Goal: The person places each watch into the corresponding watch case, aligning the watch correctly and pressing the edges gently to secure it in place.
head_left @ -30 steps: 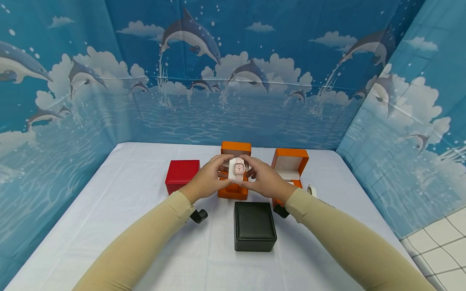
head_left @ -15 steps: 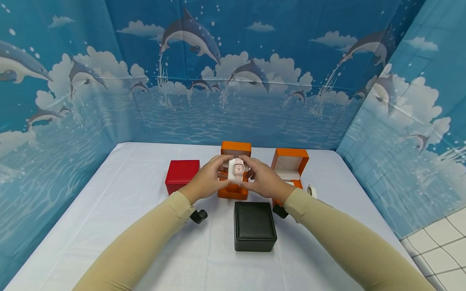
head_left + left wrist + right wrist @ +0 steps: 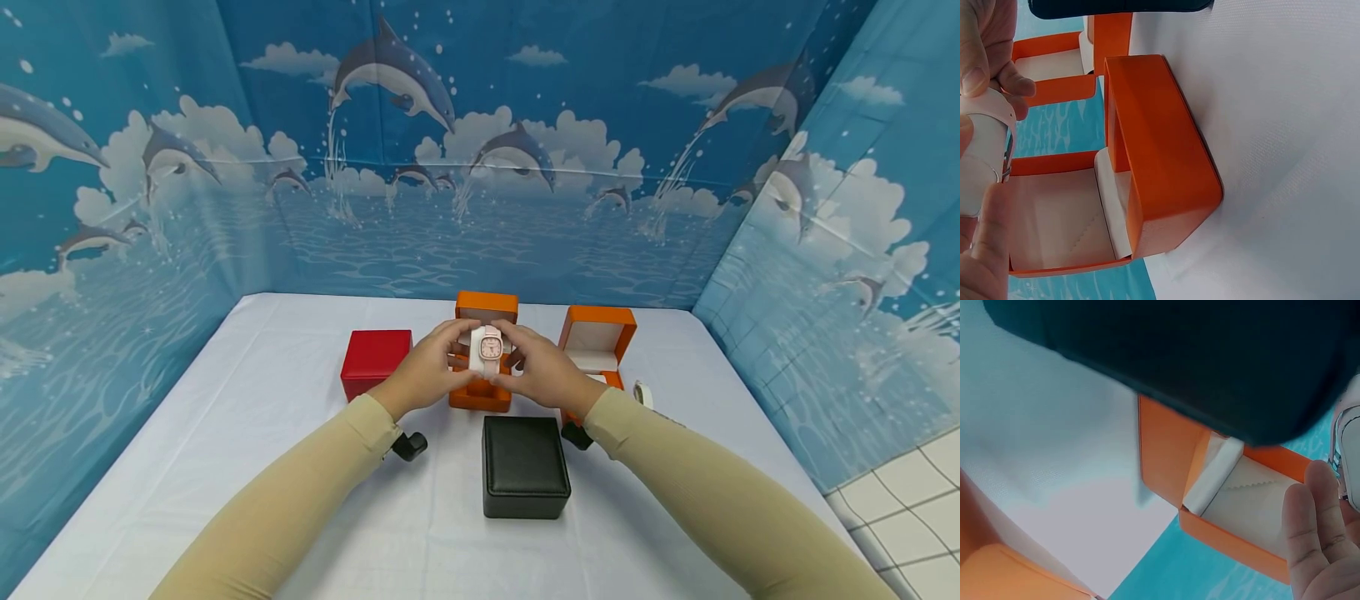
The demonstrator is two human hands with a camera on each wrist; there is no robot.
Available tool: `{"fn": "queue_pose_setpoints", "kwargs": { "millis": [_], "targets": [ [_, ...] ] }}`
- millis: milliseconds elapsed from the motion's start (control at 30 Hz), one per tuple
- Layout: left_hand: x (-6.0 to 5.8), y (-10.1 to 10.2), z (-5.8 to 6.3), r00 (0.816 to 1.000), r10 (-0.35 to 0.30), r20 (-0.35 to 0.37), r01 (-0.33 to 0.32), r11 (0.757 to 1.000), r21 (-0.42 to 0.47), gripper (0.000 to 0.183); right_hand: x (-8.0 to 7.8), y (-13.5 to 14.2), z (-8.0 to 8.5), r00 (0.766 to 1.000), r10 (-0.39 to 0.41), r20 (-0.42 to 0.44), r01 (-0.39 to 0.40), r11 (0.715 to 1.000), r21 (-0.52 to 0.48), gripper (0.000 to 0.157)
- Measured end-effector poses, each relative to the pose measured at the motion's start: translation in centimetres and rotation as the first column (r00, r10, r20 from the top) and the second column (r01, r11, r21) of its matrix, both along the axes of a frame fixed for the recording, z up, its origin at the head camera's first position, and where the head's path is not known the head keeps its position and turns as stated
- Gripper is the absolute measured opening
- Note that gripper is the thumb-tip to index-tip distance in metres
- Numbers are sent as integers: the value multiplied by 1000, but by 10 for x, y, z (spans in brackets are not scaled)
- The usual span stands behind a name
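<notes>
Both hands hold a pink-strapped watch (image 3: 491,347), wrapped on a white cushion (image 3: 476,352), its square dial turned toward the head camera. My left hand (image 3: 423,367) grips it from the left, thumb low and fingers above. On the other side my right hand (image 3: 551,371) pinches it by the strap's edges with thumb and fingertips. Behind and below the hands, an orange box (image 3: 480,400) stands with its lid up. The left wrist view gives the side of the cushion (image 3: 979,162) and the box's pale lining (image 3: 1054,219). Right fingers (image 3: 1304,531) appear beside the watch in the right wrist view.
A closed red box (image 3: 378,354) sits left of the hands. Nearer stands a closed black box (image 3: 525,467). Another open orange box (image 3: 600,317) is at the right, partly behind the right arm, with a white watch (image 3: 641,393) beside it. White cloth (image 3: 262,400) covers the table.
The watch has tilted and shifted very slightly within the hands. Otherwise the hands and boxes stay where they were.
</notes>
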State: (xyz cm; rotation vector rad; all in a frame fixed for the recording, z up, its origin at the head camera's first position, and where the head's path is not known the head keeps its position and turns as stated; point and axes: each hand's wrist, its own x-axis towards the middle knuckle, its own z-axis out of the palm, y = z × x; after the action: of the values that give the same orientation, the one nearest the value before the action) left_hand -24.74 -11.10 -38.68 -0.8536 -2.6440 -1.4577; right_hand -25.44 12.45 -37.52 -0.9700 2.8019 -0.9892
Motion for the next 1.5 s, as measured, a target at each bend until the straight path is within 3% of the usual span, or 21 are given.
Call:
{"fn": "queue_pose_setpoints", "kwargs": {
  "millis": [1133, 1500],
  "targets": [
    [1, 1, 2, 1000, -6, 25, 6, 1000, 4, 76, -7, -2, 0, 992, 60, 107, -48, 992, -114, 66],
    [-1, 1, 1, 999, -20, 26, 20, 1000, 11, 75, -6, -2, 2, 991, 74, 107, -63, 992, -107, 78]
  ]
}}
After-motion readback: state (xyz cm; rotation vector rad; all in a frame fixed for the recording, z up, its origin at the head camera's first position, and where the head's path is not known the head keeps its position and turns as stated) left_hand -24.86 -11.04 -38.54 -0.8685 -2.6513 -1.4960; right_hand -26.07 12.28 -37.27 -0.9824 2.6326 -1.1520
